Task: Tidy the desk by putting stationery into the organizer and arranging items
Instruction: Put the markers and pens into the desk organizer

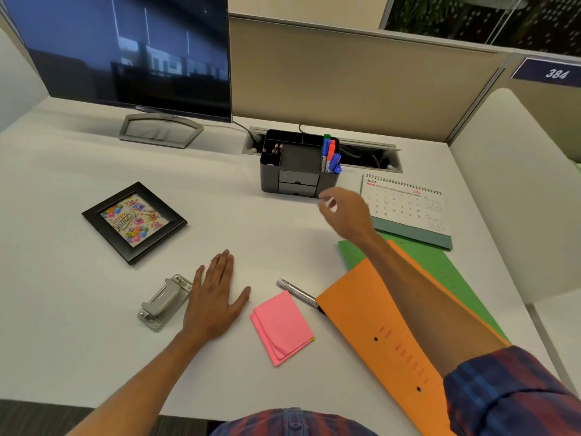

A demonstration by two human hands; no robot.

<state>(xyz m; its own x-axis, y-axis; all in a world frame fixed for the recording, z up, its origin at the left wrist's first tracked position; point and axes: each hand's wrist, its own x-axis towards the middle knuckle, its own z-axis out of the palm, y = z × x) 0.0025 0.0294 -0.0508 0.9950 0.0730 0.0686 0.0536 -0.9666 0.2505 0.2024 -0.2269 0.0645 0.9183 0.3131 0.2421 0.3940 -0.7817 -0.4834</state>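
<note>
The left hand (217, 297) lies flat and open on the desk (78, 341), likely to steady the person. The right hand (344, 212) is blurry near the organizer (298, 171), so I cannot tell if it holds anything.

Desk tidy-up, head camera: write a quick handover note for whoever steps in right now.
Left hand: flat on the white desk, empty, beside the grey metal hole punch.
Right hand: raised and blurred in front of the black plastic organizer; I cannot tell whether its grip holds anything.
Done: coloured markers and pencils stand in the organizer.
Left: silver marker, pink sticky notes, hole punch, orange folder over green folder, black picture frame, desk calendar.
</note>
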